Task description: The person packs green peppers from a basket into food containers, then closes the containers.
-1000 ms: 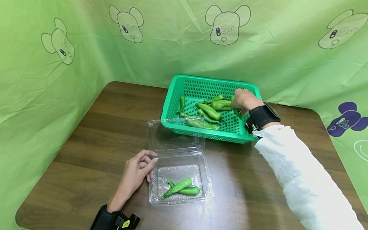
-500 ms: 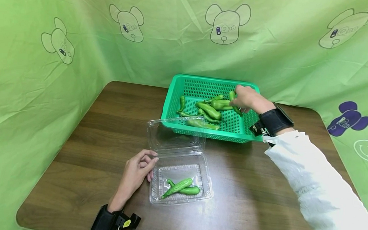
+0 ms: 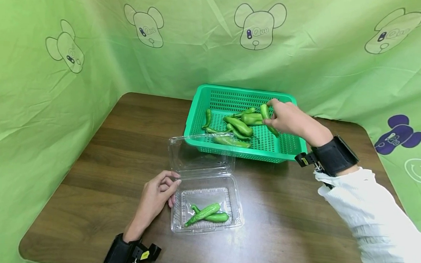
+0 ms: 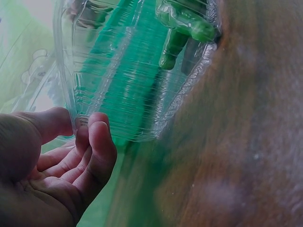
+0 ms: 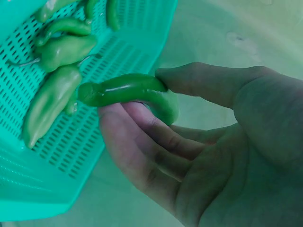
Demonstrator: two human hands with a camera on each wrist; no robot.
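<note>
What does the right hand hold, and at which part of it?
The right hand pinches a green pepper near one end, between thumb and fingers, above the basket.

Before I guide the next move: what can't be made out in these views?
- Head view: the pepper in the right hand is half covered by fingers.
- Head view: peppers piled in the green basket overlap; exact count unclear.
- Left wrist view: the clear container is blurred; its peppers are cut off by the top edge.
- Left hand: firm grip or light touch on the container cannot be told.

Glossy pepper (image 5: 128,92), prob. plastic basket (image 3: 197,107).
</note>
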